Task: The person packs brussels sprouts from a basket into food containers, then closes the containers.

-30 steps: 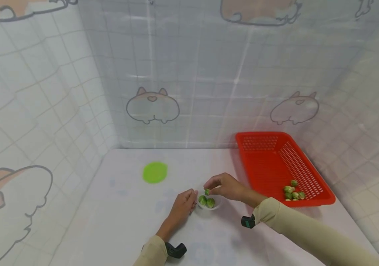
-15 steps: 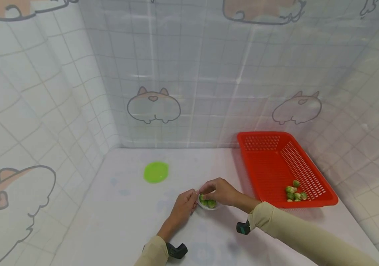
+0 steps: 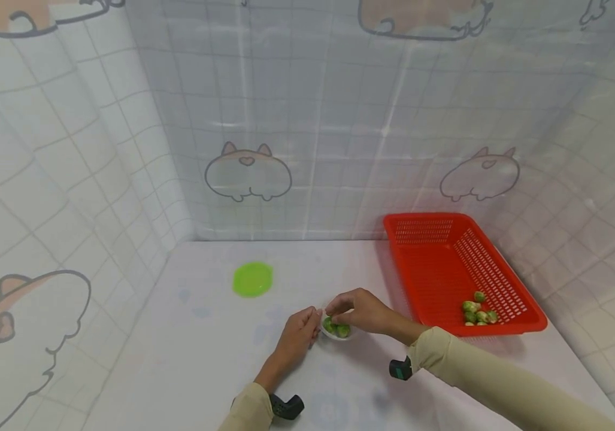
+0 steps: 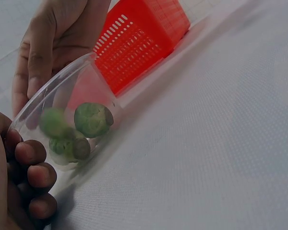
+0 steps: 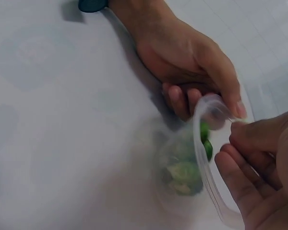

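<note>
A clear plastic bowl (image 4: 81, 91) was held near the middle of the white tabletop (image 3: 188, 359), its 9 o'clock rim, in the head view, being pinched between the thumb and curled fingers of the left hand (image 3: 297, 329). Three green sprouts (image 4: 93, 120) were contained in it, one of them blurred from the left wrist. The right hand (image 3: 365, 311) was poised at the bowl's 1 o'clock side, its thumb and fingers slightly apart by the rim; nothing was seen clamped between them, though whether a sprout was touched by the tips could not be told. A red perforated basket (image 3: 428, 281) was placed at 2 o'clock from the bowl, apart from it, and further sprouts (image 3: 478, 312) were gathered toward its 5 o'clock corner. A bright green disc (image 3: 253, 279) was laid at 10 o'clock. Beige sleeves (image 3: 501, 377) were worn, and the table was backed by sheeting (image 3: 339, 90) printed with a grid and cartoon animals.
</note>
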`<state>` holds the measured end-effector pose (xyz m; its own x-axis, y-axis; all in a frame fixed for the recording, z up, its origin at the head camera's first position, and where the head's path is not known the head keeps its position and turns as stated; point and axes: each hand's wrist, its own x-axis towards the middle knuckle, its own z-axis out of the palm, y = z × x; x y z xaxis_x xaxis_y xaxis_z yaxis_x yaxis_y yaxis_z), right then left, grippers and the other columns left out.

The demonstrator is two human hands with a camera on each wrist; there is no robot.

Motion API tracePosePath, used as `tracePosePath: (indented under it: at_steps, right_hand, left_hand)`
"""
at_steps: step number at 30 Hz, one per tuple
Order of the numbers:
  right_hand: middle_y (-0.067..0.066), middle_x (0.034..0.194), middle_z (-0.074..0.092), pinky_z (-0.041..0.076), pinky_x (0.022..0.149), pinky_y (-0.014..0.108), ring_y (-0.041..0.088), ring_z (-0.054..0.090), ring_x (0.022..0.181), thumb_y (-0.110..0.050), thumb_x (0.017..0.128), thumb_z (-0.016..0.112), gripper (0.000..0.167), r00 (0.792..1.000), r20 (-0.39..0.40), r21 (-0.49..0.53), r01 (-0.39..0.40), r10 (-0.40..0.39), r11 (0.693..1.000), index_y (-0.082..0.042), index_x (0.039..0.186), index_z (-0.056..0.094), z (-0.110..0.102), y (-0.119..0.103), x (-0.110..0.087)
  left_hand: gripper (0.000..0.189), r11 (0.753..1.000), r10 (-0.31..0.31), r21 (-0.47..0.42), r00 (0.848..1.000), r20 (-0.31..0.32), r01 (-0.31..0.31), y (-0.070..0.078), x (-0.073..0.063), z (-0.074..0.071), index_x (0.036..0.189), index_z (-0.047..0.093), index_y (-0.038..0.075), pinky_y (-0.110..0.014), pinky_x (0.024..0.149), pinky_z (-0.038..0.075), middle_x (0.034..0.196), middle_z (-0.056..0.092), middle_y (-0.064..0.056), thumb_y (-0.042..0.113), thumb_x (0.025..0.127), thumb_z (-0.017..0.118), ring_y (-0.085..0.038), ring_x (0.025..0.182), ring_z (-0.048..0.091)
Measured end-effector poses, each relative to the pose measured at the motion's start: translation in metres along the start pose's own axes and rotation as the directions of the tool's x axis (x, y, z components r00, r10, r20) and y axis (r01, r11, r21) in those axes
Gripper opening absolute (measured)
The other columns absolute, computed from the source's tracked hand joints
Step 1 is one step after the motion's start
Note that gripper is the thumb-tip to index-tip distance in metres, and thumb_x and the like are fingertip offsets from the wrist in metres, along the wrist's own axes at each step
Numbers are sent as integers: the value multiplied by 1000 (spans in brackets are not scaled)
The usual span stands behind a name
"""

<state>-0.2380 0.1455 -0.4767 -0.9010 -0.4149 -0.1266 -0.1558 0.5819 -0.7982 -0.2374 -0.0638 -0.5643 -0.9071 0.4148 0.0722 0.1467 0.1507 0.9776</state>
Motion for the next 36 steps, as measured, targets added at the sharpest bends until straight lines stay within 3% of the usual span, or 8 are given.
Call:
tracePosePath:
  at_steps: [6,11,18,25,32,36]
  right_hand:
    - [3,109,75,55,92,35,15,68,103,-16,93,74,20,1000,4,45,3,-3,999,-11,112,76,-21,4,-10]
    - [12,114,73,55,91,36,19,69,103,-14,94,73,25,998,-19,125,-52,54,991,-6,117,72,-52,11,-23]
    - [1,116,73,50,99,47,25,67,111,-23,93,75,23,979,-97,171,-162,181,972,-22,115,75,-99,20,-45]
    - [0,122,70,52,96,44,24,60,116,-37,92,74,28,953,-177,135,-224,246,965,-30,119,73,-130,39,-69]
    - [2,129,67,46,102,54,28,56,124,-38,96,69,41,959,-202,92,-186,201,978,-18,131,66,-155,59,-94]
    - [10,135,63,47,102,54,29,57,123,-38,98,67,44,957,-219,74,-179,191,981,-15,134,63,-167,73,-106]
  left_hand:
    - [44,1000,1,13,1000,-9,-1,2,-1,1,80,53,10,-23,52,39,66,49,3,44,107,46,-10,55,46]
    - [45,1000,-6,16,1000,-13,7,3,-1,2,79,52,9,-23,51,39,67,50,1,43,107,46,-10,56,46]
    - [44,1000,-15,27,1000,-21,16,3,0,1,80,53,12,-23,52,40,68,50,2,47,107,45,-10,57,47]
    - [45,999,-24,24,999,-23,24,3,-1,3,80,52,8,-23,51,40,67,50,0,43,107,46,-11,57,47]
    - [44,999,-46,17,999,-27,47,5,-3,5,81,53,5,-22,51,39,69,50,-1,40,108,46,-11,57,47]
    - [41,998,-64,16,998,-23,65,16,-5,6,82,53,0,-21,51,37,69,49,-4,29,110,45,-13,57,46]
